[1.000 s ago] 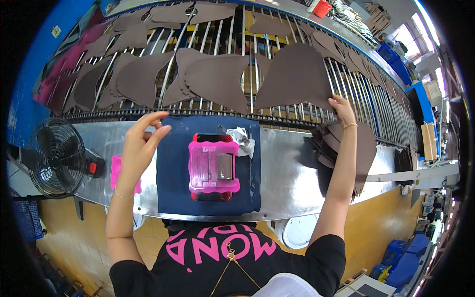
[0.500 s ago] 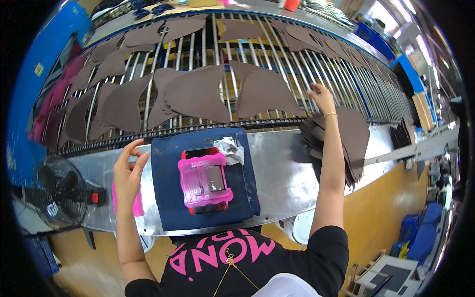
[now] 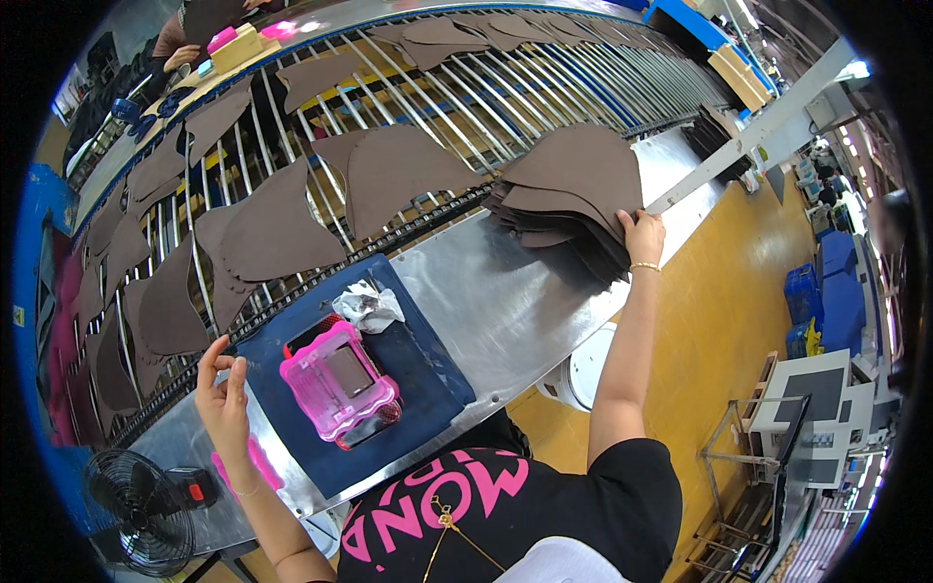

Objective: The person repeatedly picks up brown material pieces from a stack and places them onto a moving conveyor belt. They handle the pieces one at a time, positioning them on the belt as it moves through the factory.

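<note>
My right hand (image 3: 643,233) grasps the near edge of the stack of brown cut pieces (image 3: 573,189) on the desk's (image 3: 505,301) far right; my left hand (image 3: 222,396) hovers released, holding nothing, beside the blue mat (image 3: 408,389).

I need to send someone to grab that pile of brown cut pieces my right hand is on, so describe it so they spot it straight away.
Follow the shiny metal bench that runs along the roller conveyor to its far right end. There the stack of brown pieces lies under the right hand. Unlike the single brown pieces spread out on the rollers, it is a thick fanned pile of many layers.
</note>
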Action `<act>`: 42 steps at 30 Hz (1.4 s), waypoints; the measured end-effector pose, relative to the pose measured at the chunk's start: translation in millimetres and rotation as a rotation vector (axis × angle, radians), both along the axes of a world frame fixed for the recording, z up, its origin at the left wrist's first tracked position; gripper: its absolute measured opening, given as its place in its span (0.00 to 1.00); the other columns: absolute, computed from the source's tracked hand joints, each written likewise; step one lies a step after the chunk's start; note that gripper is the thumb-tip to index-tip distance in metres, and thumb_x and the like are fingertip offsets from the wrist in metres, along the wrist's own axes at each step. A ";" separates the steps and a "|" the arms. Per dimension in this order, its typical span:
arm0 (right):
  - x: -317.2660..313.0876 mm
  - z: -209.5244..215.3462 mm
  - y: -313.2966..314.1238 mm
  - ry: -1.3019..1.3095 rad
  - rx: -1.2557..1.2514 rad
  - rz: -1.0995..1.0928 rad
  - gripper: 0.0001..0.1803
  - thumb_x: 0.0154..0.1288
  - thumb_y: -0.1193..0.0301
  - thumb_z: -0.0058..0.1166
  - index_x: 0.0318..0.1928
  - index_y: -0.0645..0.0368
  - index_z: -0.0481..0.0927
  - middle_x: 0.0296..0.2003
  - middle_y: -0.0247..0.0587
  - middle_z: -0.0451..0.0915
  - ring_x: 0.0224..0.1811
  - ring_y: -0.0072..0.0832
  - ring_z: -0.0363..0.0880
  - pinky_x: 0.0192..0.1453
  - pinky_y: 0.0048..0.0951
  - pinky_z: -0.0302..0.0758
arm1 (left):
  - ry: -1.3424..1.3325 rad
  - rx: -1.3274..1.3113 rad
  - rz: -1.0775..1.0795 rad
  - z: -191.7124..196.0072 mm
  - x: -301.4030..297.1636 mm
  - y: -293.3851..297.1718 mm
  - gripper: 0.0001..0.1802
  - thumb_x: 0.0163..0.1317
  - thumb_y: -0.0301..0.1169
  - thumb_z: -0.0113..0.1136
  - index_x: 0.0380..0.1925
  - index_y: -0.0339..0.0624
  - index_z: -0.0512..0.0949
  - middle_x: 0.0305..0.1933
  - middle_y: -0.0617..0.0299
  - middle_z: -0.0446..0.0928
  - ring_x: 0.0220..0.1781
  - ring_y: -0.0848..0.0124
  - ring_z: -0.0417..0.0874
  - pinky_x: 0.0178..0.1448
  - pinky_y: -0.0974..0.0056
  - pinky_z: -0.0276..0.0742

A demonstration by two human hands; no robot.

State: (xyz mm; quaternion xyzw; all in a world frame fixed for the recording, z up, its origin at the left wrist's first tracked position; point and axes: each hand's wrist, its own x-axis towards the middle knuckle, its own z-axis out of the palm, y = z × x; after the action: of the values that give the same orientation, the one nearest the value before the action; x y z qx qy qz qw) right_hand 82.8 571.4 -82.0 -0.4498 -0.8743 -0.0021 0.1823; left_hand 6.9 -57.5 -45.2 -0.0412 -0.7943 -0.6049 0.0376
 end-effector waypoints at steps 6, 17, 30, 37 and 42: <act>-13.8 29.1 -24.6 -0.070 0.018 -0.068 0.25 0.56 0.54 0.62 0.45 0.62 0.79 0.45 0.56 0.77 0.49 0.50 0.76 0.51 0.42 0.75 | 0.002 -0.019 0.012 10.9 14.1 5.7 0.19 0.63 0.27 0.59 0.54 0.43 0.73 0.33 0.72 0.70 0.20 0.88 0.61 0.21 0.79 0.52; -33.1 147.2 -166.1 0.541 -0.298 0.598 0.14 0.72 0.65 0.45 0.51 0.57 0.74 0.27 0.41 0.78 0.19 0.21 0.77 0.16 0.21 0.72 | 0.065 0.002 0.017 28.3 15.7 13.8 0.19 0.60 0.26 0.61 0.53 0.41 0.75 0.41 0.67 0.71 0.27 0.83 0.73 0.25 0.78 0.69; -54.2 67.1 -359.0 0.482 -0.973 1.477 0.14 0.56 0.74 0.64 0.41 0.64 0.77 0.30 0.45 0.83 0.31 0.28 0.83 0.36 0.25 0.76 | 0.133 0.122 0.194 65.4 51.2 -65.6 0.07 0.63 0.29 0.59 0.35 0.35 0.78 0.25 0.63 0.78 0.25 0.75 0.81 0.23 0.73 0.73; -52.6 51.7 -379.5 0.390 -0.551 1.684 0.08 0.50 0.75 0.65 0.32 0.61 0.82 0.27 0.42 0.82 0.29 0.42 0.80 0.35 0.34 0.74 | 0.239 -0.137 0.368 76.5 74.2 -87.7 0.07 0.60 0.25 0.61 0.38 0.37 0.80 0.25 0.64 0.79 0.24 0.81 0.77 0.27 0.77 0.69; -50.3 44.5 -351.1 0.385 -0.348 1.756 0.11 0.46 0.83 0.55 0.34 0.61 0.80 0.28 0.41 0.81 0.32 0.37 0.79 0.44 0.36 0.72 | 0.043 -0.037 0.282 51.7 69.7 -80.0 0.08 0.60 0.26 0.60 0.37 0.33 0.79 0.23 0.64 0.77 0.21 0.81 0.76 0.25 0.76 0.67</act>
State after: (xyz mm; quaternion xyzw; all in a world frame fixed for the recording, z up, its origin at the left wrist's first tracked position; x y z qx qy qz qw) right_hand 32.5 220.2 -37.5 0.3631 -0.8446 0.3443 0.1907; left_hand 76.6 -137.5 6.5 0.0569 -0.8024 -0.5777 0.1385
